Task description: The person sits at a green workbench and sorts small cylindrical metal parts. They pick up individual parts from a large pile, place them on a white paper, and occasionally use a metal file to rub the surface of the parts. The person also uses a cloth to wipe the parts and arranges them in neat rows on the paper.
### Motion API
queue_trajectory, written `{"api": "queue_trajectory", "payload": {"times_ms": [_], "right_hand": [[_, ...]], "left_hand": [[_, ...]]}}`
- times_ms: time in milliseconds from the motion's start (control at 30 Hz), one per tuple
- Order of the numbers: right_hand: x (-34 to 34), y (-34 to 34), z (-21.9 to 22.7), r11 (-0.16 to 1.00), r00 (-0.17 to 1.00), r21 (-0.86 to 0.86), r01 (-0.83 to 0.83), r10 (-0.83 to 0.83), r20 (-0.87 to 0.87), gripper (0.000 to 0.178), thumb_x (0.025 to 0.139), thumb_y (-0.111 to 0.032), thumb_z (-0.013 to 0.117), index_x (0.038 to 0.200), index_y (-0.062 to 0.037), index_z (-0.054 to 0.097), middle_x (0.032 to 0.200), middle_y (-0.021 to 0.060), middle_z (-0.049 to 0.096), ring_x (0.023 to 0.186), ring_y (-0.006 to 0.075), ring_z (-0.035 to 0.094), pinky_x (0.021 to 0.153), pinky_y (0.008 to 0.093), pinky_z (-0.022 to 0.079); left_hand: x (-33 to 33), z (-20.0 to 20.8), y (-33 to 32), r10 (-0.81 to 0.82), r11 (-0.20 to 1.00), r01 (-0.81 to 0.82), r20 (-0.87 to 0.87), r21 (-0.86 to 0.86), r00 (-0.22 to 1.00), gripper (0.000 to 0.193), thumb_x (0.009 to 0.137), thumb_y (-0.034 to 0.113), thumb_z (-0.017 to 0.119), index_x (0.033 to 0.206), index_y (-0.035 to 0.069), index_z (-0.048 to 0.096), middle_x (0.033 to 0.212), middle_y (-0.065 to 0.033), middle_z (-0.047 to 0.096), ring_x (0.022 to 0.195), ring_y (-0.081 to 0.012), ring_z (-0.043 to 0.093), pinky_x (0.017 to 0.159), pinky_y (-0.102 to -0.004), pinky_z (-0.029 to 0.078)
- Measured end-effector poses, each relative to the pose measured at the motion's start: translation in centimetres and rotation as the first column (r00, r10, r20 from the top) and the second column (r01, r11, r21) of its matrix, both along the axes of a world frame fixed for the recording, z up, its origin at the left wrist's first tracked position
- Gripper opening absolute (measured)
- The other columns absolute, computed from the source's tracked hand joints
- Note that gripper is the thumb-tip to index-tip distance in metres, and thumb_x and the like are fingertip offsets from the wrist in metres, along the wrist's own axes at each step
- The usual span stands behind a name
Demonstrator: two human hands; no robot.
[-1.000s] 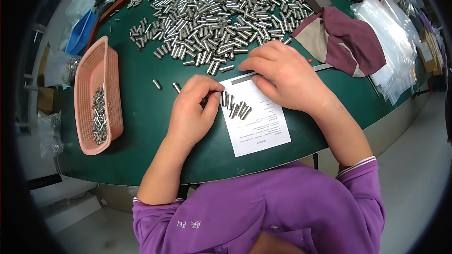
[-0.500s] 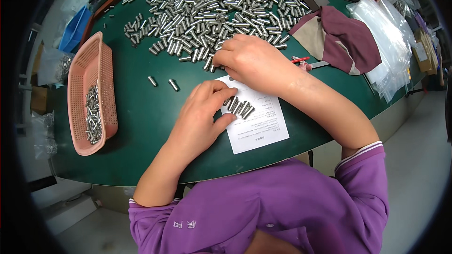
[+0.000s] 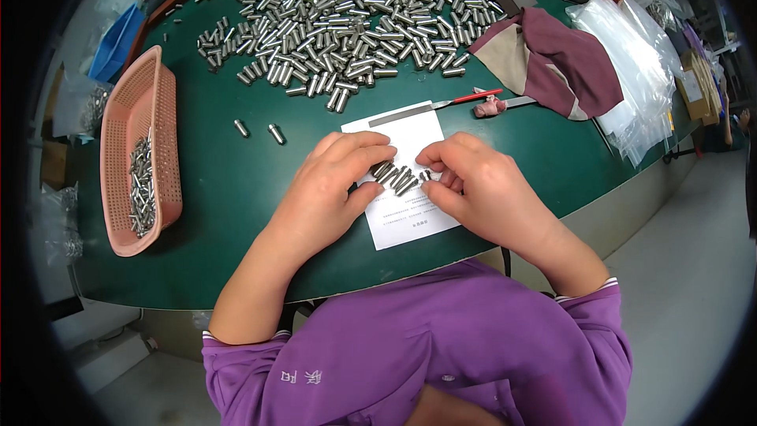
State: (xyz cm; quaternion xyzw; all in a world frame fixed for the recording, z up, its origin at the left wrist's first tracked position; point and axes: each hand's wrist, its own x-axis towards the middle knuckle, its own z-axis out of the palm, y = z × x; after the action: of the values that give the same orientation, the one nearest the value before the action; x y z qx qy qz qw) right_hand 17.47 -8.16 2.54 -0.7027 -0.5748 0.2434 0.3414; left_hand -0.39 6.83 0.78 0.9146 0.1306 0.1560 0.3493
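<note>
A short row of steel pins (image 3: 396, 177) lies side by side on a white printed sheet (image 3: 408, 223). My left hand (image 3: 335, 177) curls round the left end of this row, its thumb and fingers gripping the pins from near and far sides. At the row's right end, my right hand (image 3: 489, 189) pinches a single steel pin between thumb and fingertips, just above the sheet. Beyond both hands spreads a large heap of similar pins (image 3: 339, 16). Two loose pins (image 3: 276, 134) rest to the left of my left hand.
A pink perforated basket (image 3: 113, 181) with pins inside stands at the left. A flat file (image 3: 402, 115) with a red handle crosses the sheet's far edge. To the right are a maroon cloth (image 3: 572, 71) and clear plastic bags (image 3: 631, 63). The green table's edge curves near my body.
My right hand has come back from the heap's near edge to the row's right end, now with a pin. The file on the sheet is uncovered. My left hand stays at the row.
</note>
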Motion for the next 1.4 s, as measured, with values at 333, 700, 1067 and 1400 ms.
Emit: {"api": "queue_trajectory", "payload": {"times_ms": [333, 700, 1067, 1400], "right_hand": [[0.2, -1.2, -0.4, 0.993, 0.972, 0.099, -0.064, 0.039, 0.232, 0.021, 0.076, -0.005, 0.076, 0.094, -0.0075, 0.065, 0.085, 0.0059, 0.063, 0.080, 0.0257, 0.064, 0.072, 0.0373, 0.050], [-1.3, -0.5, -1.3, 0.980, 0.927, 0.198, -0.023, -0.053, 0.371, 0.033, 0.073, -0.017, 0.078, 0.102, -0.0109, 0.064, 0.094, 0.0045, 0.057, 0.090, 0.0250, 0.057, 0.078, 0.0385, 0.044], [-1.3, 0.5, -1.9, 0.982, 0.907, 0.187, -0.033, -0.049, 0.417, 0.034, 0.074, -0.018, 0.078, 0.104, -0.0101, 0.065, 0.096, 0.0037, 0.056, 0.092, 0.0241, 0.056, 0.079, 0.0378, 0.043], [-1.3, 0.8, -1.7, 0.976, 0.914, 0.210, -0.056, -0.035, 0.404, 0.035, 0.074, -0.017, 0.078, 0.106, -0.0095, 0.066, 0.096, 0.0044, 0.056, 0.091, 0.0246, 0.056, 0.079, 0.0380, 0.043]], "left_hand": [[0.2, 0.4, -0.8, 0.014, 1.000, -0.014, -0.004, -0.003, 1.000, 0.071, 0.067, 0.005, 0.082, 0.133, 0.005, 0.055, 0.123, -0.0114, 0.062, 0.112, -0.0302, 0.057, 0.096, -0.0381, 0.048], [0.1, -0.5, -0.5, 0.073, 0.997, -0.074, 0.034, 0.032, 0.997, 0.076, 0.070, 0.000, 0.076, 0.141, 0.005, 0.047, 0.123, -0.0128, 0.059, 0.105, -0.0272, 0.059, 0.095, -0.0383, 0.048], [-0.2, -0.2, 0.2, 0.107, 0.991, -0.108, 0.008, 0.085, 0.994, 0.078, 0.074, -0.005, 0.068, 0.146, 0.003, 0.039, 0.121, -0.0128, 0.060, 0.106, -0.0274, 0.057, 0.100, -0.0390, 0.045], [-0.2, -0.5, 0.4, 0.101, 0.994, -0.102, 0.016, 0.033, 0.995, 0.076, 0.075, -0.008, 0.068, 0.145, 0.003, 0.041, 0.121, -0.0110, 0.061, 0.105, -0.0260, 0.058, 0.099, -0.0378, 0.046]]}}
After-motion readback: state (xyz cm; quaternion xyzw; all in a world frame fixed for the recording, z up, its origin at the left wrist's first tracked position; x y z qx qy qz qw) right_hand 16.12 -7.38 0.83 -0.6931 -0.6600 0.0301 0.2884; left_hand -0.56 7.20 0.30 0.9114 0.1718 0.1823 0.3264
